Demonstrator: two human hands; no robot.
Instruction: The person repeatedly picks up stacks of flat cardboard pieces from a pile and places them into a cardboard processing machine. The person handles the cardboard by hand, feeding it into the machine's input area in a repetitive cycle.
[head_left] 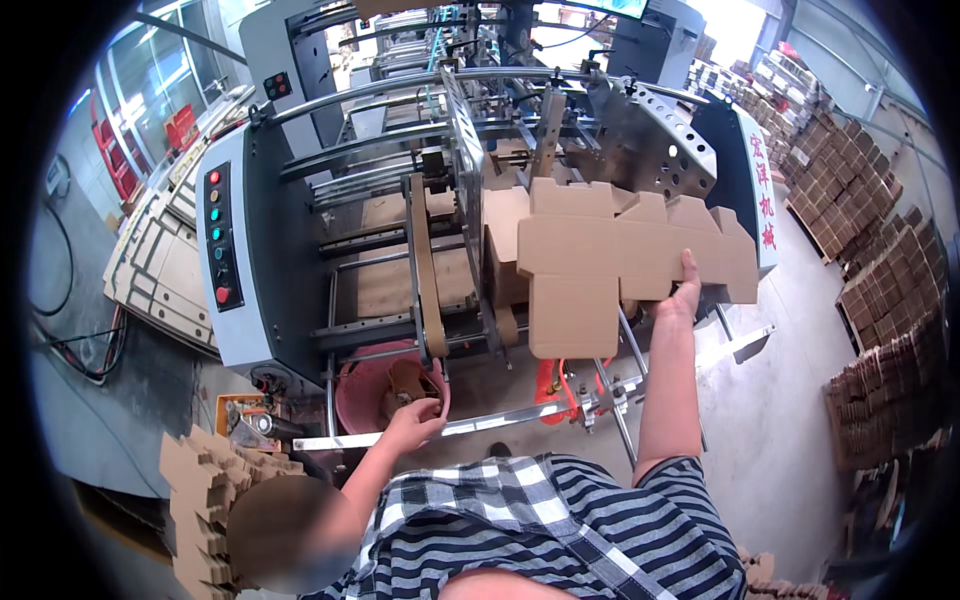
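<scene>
A flat die-cut cardboard box blank (575,262) is held out over the right part of the machine's feed end. My right hand (682,288) grips its lower right edge, with the thumb on the upper face and the other fingers hidden beneath. More cardboard blanks (508,228) sit behind its left side, against the upright metal guide. Lower down, my left hand (412,425) is empty, its fingers loosely bent. It is near the metal rail (480,422) and the pink bucket (365,395); whether it touches either is unclear.
The machine's button panel (220,235) stands at the left. Stacked cardboard blanks (205,510) lie at my lower left, partly behind a blurred patch. Brown cardboard piles (840,180) line the right side. An orange bin (240,415) and a red hose (568,385) are by the frame.
</scene>
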